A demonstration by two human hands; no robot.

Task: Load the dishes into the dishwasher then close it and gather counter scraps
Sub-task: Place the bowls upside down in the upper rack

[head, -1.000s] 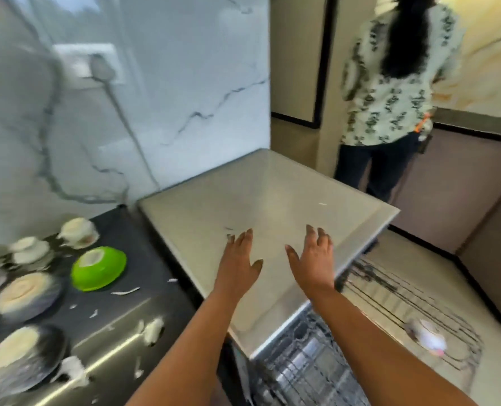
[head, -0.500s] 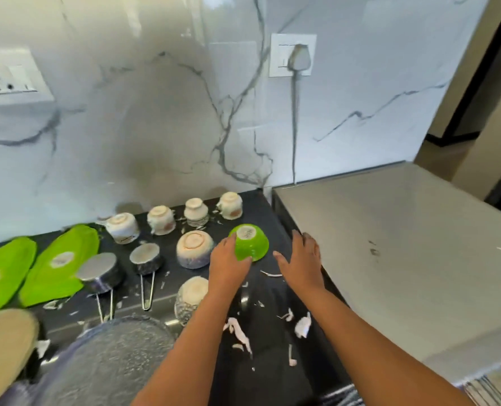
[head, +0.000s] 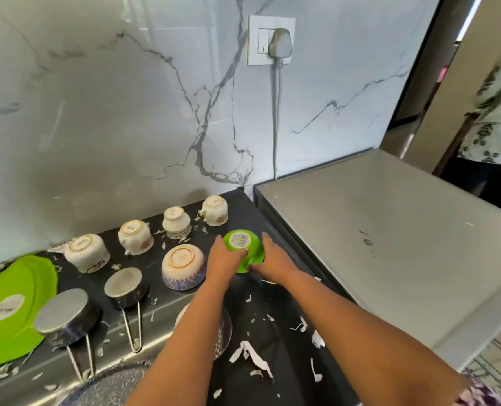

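A forearm hides much of a patterned bowl [head: 224, 332]. The upturned green bowl [head: 243, 247] sits on the worktop [head: 275, 332], gripped between left hand [head: 224, 259] and right hand [head: 274, 259].

Little can be read. The upturned base of the green bowl [head: 244, 247], near the right end of the bench, carries a white sticker with a barcode; its printed lines are too small to make out. The green plate [head: 12, 306] at the far left bears a round white label with dark lettering, too blurred to read. The upturned cups along the wall each show a small dark maker's stamp on the base, as on the cup [head: 214, 210] farthest right, none legible. The patterned bowl [head: 183, 266] left of the green bowl has a faint mark inside its foot ring, also unreadable.
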